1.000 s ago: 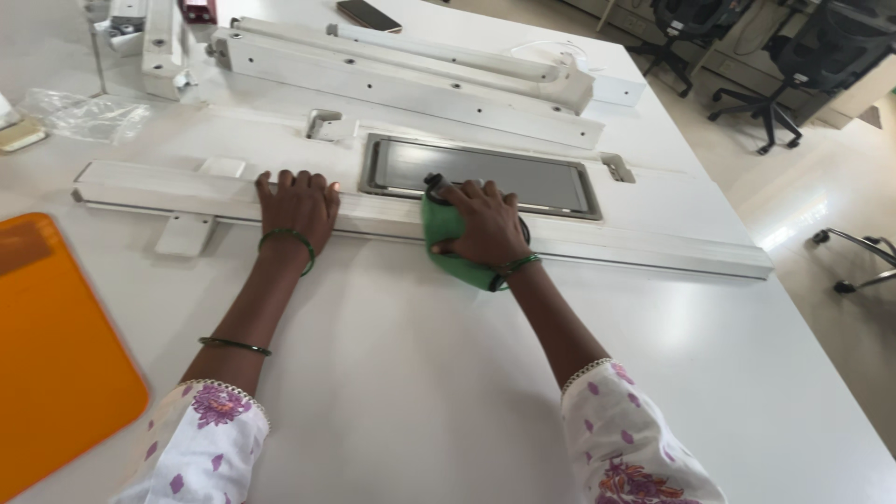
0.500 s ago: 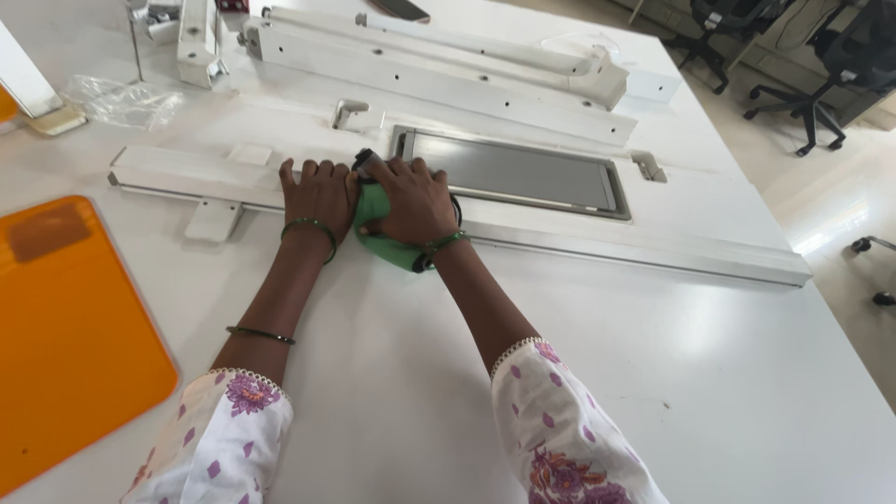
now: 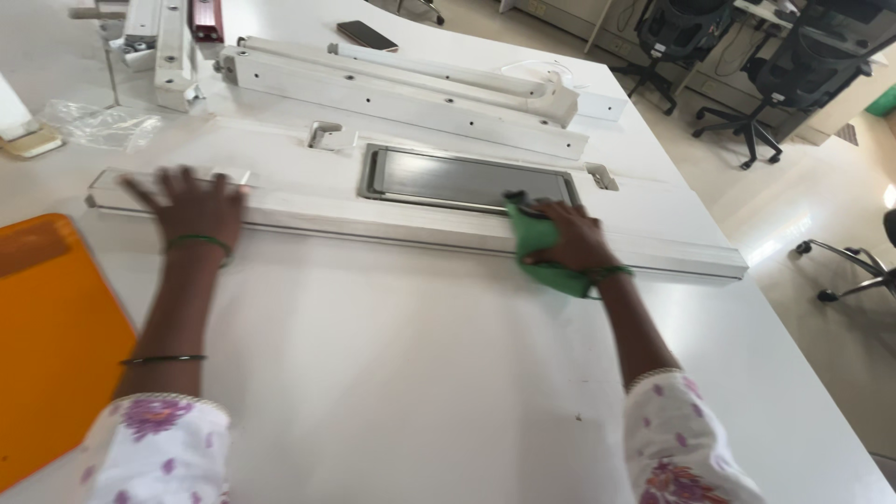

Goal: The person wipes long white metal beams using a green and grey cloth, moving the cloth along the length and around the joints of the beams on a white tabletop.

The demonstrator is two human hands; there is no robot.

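The right hand (image 3: 577, 241) presses a green cloth (image 3: 546, 250) with fingers curled over it onto the long white rail (image 3: 392, 217) on the table (image 3: 420, 373)—best kept flat, stroking lengthwise—while the left hand (image 3: 191, 207), fingers spread flat, steadies the rail's far end.

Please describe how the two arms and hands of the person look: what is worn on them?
Both arms are bare from elbow to hand. Each sleeve, left sleeve and right sleeve, is white with purple flower prints and a lace edge. The left hand and right hand each have a green bangle at the wrist; another bangle sits higher on the left forearm.
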